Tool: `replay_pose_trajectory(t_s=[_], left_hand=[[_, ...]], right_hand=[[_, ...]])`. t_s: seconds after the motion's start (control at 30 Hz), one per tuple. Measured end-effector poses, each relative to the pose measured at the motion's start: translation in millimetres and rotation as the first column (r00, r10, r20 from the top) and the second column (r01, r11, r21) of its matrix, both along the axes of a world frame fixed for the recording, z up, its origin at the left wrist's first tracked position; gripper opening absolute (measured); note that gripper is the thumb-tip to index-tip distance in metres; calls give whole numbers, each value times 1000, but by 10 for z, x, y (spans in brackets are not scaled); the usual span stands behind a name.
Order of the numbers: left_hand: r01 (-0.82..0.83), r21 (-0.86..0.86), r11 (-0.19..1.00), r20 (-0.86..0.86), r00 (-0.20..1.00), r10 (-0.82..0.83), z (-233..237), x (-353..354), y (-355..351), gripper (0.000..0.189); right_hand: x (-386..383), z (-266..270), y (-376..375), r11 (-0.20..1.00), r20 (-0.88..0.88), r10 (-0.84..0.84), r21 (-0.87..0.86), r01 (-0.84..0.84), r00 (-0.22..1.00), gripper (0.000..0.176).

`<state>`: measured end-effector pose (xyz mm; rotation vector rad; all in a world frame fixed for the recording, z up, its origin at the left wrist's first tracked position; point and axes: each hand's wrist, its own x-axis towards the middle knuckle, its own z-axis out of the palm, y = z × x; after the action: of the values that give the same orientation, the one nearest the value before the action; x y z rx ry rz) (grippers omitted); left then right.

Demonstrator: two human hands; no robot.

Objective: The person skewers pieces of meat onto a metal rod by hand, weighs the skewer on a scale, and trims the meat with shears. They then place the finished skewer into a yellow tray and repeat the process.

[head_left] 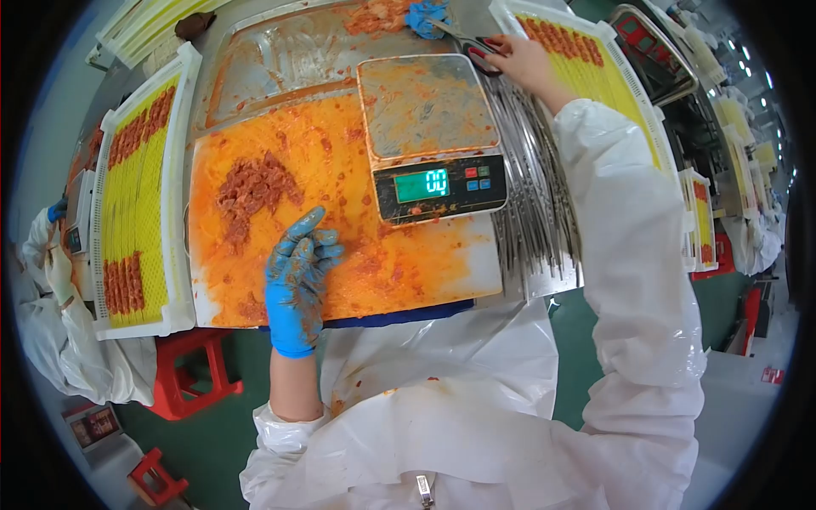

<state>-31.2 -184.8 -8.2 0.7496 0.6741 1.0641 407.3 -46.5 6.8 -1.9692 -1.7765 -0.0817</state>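
My left hand (pixel 302 276), in a smeared blue glove, hovers over the orange-stained cutting board (pixel 408 276). Its fingers are loosely bent and apart, with nothing visible in them. Just beyond it lies a pile of chopped raw meat (pixel 253 191). My bare right hand (pixel 523 66) reaches to the far right and grips the handles of a pair of scissors (pixel 469 44). The scissor blades point at a crumpled blue glove (pixel 427 17). Between my hands sits a digital scale (pixel 429 110) with a smeared plate, reading 0.0.
Metal skewers (pixel 535 195) lie in a bundle right of the scale. A messy metal tray (pixel 289 59) stands behind the board. White-rimmed trays of meat skewers flank it, left (pixel 183 195) and right (pixel 633 85). A co-worker's sleeve (pixel 64 340) and a red stool (pixel 200 374) are at left.
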Motion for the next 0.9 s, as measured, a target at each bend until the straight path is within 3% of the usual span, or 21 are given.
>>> replay_pose_trajectory(t_s=[0.07, 0.13, 0.2, 0.27, 0.4, 0.53, 0.63, 0.73, 0.9], left_hand=[[5, 4, 1000, -11, 1000, -5, 6, 13, -12, 45], [0, 14, 1000, -4, 1000, 1, -14, 26, 4, 44], [-14, 26, 1000, 4, 1000, 14, -47, 43, 2, 39], [-5, 38, 999, 14, 1000, 5, -68, 39, 8, 39], [-3, 57, 998, -49, 999, 6, -29, 46, -2, 40], [3, 76, 997, -76, 997, 3, -37, 22, -11, 40], [2, 85, 996, -83, 997, 5, -10, 50, -35, 39], [13, 81, 997, -121, 993, -3, 10, 58, -23, 41], [19, 76, 997, -112, 994, -10, 18, 48, -48, 44]], right_hand=[[-97, 174, -126, 998, 60, -54, -13, 55, 997, 43], [-186, 276, -514, 988, 77, -29, -147, 40, 997, 47], [-532, 439, -1020, 881, 264, -139, -407, 241, 955, 45], [-688, 373, -1417, 842, 289, -90, -490, 228, 953, 44], [-601, 28, -1481, 919, 184, -85, -365, 149, 979, 33], [-566, -34, -1417, 943, 234, -175, -238, 231, 956, 23], [-602, 17, -1436, 931, 205, -255, -212, 297, 945, 22], [-615, 100, -1499, 965, 398, -48, -219, 146, 916, 25], [-586, 13, -1429, 941, 373, -194, -191, 280, 907, 30]])
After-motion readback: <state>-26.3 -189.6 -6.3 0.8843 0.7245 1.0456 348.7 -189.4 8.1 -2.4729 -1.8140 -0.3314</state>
